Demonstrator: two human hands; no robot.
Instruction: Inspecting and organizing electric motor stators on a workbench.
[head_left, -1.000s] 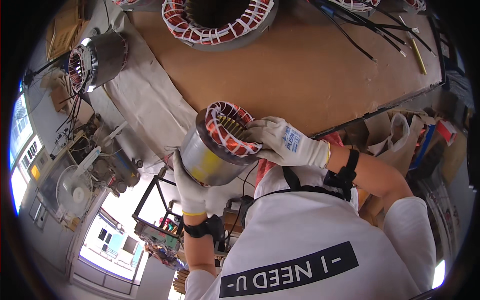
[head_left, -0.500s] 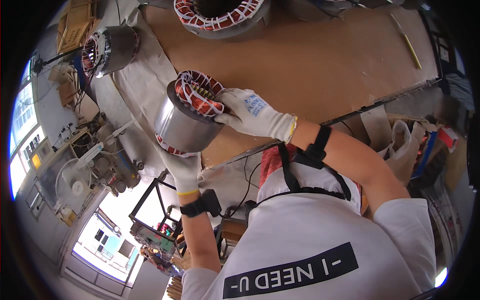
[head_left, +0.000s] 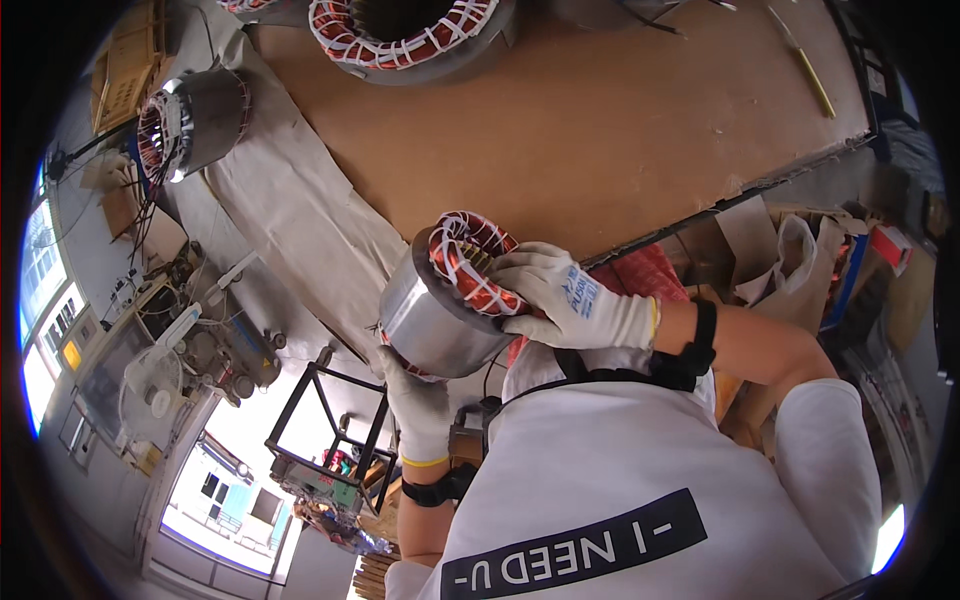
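Gloved fingers (head_left: 522,262) of the right hand (head_left: 575,300) grasp the white-laced red coil (head_left: 462,276) of a steel stator (head_left: 430,318), thumb outside; the left hand (head_left: 418,408) cups its lower end, fingertips hidden. It tilts between both hands by the near edge of the brown table (head_left: 600,150). Farther off, a yellow rod (head_left: 822,95) lies at right, a larger stator (head_left: 470,60) stands ahead, and a third stator (head_left: 217,115) lies sideways at left
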